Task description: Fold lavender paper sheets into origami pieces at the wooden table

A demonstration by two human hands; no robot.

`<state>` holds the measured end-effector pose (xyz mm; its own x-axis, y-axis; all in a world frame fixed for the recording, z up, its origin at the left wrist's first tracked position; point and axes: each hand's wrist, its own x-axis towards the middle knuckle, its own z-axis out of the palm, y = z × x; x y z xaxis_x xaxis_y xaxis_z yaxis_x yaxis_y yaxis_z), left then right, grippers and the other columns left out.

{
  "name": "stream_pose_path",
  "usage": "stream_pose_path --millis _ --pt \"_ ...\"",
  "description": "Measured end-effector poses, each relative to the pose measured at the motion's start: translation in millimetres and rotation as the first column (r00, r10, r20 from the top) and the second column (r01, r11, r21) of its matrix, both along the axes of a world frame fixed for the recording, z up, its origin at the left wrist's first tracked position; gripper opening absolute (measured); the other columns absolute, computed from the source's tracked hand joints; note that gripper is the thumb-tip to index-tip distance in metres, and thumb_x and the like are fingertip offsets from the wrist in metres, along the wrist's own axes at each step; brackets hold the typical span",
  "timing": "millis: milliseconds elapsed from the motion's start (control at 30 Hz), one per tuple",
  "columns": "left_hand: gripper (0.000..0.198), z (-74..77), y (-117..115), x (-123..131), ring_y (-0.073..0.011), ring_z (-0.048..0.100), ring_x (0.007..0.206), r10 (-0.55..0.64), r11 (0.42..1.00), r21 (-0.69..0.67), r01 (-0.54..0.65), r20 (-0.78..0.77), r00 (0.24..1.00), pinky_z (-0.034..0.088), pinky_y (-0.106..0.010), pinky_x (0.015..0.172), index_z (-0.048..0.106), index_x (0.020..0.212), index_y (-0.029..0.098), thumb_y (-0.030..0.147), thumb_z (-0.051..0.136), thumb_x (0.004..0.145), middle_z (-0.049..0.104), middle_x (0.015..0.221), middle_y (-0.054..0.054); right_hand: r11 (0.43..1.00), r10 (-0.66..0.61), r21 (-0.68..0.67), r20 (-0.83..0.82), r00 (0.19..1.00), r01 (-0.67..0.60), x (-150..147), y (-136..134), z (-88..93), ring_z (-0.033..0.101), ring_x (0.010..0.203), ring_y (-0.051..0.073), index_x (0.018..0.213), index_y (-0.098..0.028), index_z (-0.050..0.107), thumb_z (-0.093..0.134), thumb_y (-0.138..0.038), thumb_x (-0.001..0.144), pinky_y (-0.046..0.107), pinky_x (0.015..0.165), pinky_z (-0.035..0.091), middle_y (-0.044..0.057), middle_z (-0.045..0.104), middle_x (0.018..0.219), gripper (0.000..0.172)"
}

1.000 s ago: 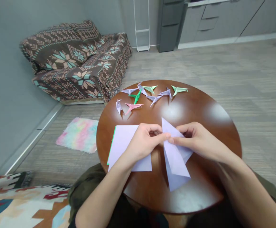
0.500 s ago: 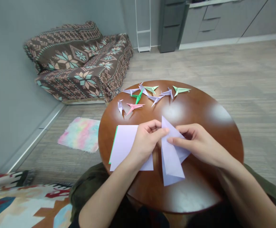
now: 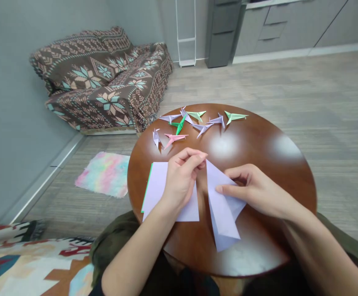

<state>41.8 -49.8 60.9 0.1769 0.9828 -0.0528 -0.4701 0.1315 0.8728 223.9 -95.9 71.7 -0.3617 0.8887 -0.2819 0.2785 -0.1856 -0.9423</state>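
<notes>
A partly folded sheet of lavender origami paper (image 3: pixel 223 209) is held above the brown round table, with its narrow point toward the far side. My right hand (image 3: pixel 248 187) pinches its right side, thumb on top and fingers behind. At the upper tip of the paper, my left hand (image 3: pixel 185 172) has thumb and forefinger pinched together on the corner. Under my left forearm lies a stack of square lavender sheets (image 3: pixel 157 185), with a green edge showing at its left.
Several folded paper cranes in lavender, green and pink, one a pink crane (image 3: pixel 174 139), stand along the far left of the round table (image 3: pixel 274 172). Beyond are a covered sofa (image 3: pixel 105 82) and a pastel rug (image 3: pixel 103 174).
My left hand has slid from the paper's middle up to its tip, a little left. The paper has tilted slightly and its lower end has swung nearer me. My right hand keeps its pinch.
</notes>
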Motion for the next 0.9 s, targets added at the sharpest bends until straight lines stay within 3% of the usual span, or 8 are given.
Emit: stream_pose_path --millis 100,200,300,567,800,900 --pt "0.011 1.6 1.6 -3.7 -0.0083 0.055 0.07 0.001 1.0 0.011 -0.001 0.012 1.0 0.046 -0.02 0.068 0.072 0.073 0.016 0.023 0.08 0.077 0.062 0.074 0.001 0.999 -0.027 -0.022 -0.036 0.999 0.027 1.3 0.4 -0.5 0.046 0.064 0.013 0.075 -0.015 0.067 0.073 -0.04 0.086 0.027 0.058 0.033 -0.001 0.056 0.069 0.028" --pt "0.018 2.4 0.1 -5.7 -0.0092 0.056 0.067 -0.165 0.986 0.012 0.167 -0.115 0.98 0.045 -0.021 0.063 0.073 0.082 0.015 0.03 0.082 0.078 0.064 0.074 0.001 0.995 -0.095 -0.028 -0.087 0.992 0.093 2.6 1.5 -1.2 0.05 0.064 0.015 0.077 -0.014 0.072 0.078 -0.037 0.083 0.027 0.059 0.035 0.0 0.062 0.07 0.024" --pt "0.024 1.9 -1.7 -6.0 -0.008 0.053 0.06 -0.306 0.95 -0.014 0.311 -0.23 0.924 0.043 -0.021 0.059 0.07 0.079 0.014 0.031 0.086 0.075 0.063 0.067 0.002 0.985 -0.173 -0.045 -0.145 0.974 0.168 3.3 2.2 -2.1 0.056 0.065 0.016 0.077 -0.016 0.074 0.082 -0.035 0.08 0.028 0.06 0.039 0.001 0.067 0.072 0.021" --pt "0.02 0.1 1.0 -9.8 -0.0093 0.058 0.058 -0.358 0.931 -0.033 0.363 -0.267 0.895 0.045 -0.02 0.058 0.075 0.074 0.014 0.029 0.088 0.074 0.069 0.066 0.0 0.997 -0.077 -0.004 -0.151 0.985 0.077 3.4 0.1 1.0 0.07 0.084 0.024 0.101 -0.022 0.085 0.08 -0.033 0.083 0.029 0.071 0.052 0.002 0.08 0.09 0.022" --pt "0.025 6.6 -1.0 -7.4 -0.009 0.054 0.057 -0.349 0.93 -0.003 0.368 -0.331 0.877 0.042 -0.021 0.057 0.075 0.071 0.014 0.036 0.085 0.078 0.065 0.062 0.001 0.997 -0.078 0.019 -0.122 0.989 0.081 5.6 -2.2 1.5 0.068 0.074 0.022 0.099 -0.022 0.087 0.081 -0.034 0.082 0.028 0.062 0.049 0.002 0.08 0.085 0.022" --pt "0.03 7.8 -1.2 -8.5 -0.0093 0.055 0.06 -0.39 0.906 0.012 0.424 -0.368 0.844 0.041 -0.021 0.059 0.074 0.073 0.014 0.04 0.079 0.084 0.065 0.066 0.0 0.994 -0.101 0.028 -0.134 0.986 0.106 6.5 -2.2 0.4 0.069 0.073 0.023 0.098 -0.022 0.087 0.081 -0.033 0.082 0.028 0.062 0.05 0.002 0.08 0.084 0.021"
